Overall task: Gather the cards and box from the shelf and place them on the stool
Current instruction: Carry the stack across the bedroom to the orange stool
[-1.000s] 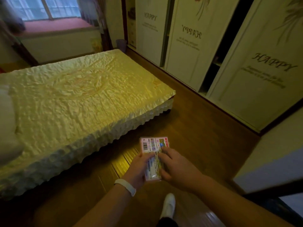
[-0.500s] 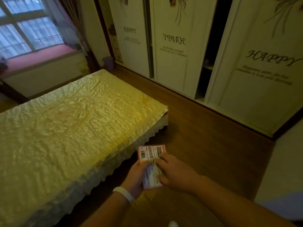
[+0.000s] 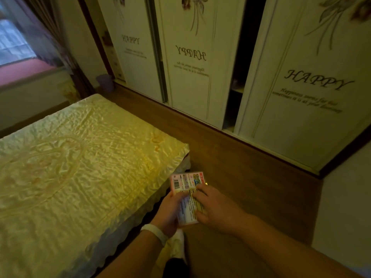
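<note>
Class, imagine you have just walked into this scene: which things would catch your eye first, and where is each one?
First, the pink card box at lower centre, held over the wooden floor between the left hand and the right hand. Next, the shiny yellow bedspread filling the left side. Behind, white wardrobe doors printed with "HAPPY" line the far wall, with one dark gap open between them.

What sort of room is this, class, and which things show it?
Most likely a bedroom: a bed with a shiny yellow quilted cover, white sliding wardrobe doors printed "HAPPY", and a curtained window.
</note>
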Demonstrator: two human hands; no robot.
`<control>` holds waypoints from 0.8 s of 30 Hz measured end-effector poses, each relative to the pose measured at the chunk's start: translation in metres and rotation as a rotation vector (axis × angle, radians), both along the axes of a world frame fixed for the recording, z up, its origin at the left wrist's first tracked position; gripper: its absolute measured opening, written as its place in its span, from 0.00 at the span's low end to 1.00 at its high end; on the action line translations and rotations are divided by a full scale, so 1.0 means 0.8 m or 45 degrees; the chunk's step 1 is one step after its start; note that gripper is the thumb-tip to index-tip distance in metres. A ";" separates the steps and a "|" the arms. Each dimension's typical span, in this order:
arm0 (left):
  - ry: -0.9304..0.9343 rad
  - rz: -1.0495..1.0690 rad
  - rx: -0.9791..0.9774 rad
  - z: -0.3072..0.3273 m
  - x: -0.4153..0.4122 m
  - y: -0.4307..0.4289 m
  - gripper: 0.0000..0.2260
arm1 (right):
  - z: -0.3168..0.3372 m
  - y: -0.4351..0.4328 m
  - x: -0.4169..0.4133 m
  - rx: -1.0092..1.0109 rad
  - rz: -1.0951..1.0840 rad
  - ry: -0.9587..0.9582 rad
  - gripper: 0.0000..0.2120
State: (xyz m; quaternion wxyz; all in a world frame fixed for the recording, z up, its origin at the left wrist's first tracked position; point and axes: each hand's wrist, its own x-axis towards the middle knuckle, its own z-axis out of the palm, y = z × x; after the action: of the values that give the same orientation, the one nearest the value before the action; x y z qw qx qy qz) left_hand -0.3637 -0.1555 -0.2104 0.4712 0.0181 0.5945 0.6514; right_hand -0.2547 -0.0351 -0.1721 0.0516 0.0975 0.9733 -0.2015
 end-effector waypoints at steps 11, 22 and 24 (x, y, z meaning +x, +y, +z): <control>-0.072 -0.242 0.124 -0.012 -0.233 0.168 0.14 | 0.012 0.147 -0.215 0.066 -0.193 -0.157 0.28; -0.102 -0.345 0.178 -0.008 -0.361 0.299 0.13 | 0.018 0.265 -0.336 0.023 -0.329 -0.205 0.29; -0.135 -0.314 0.153 -0.012 -0.375 0.325 0.14 | 0.014 0.291 -0.351 -0.012 -0.325 -0.204 0.28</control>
State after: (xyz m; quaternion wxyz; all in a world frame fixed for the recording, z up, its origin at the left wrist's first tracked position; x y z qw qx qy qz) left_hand -0.6635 0.1044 -0.2196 0.5764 0.0849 0.5220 0.6229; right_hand -0.5358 0.1975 -0.1608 0.1037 0.2359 0.9448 -0.2026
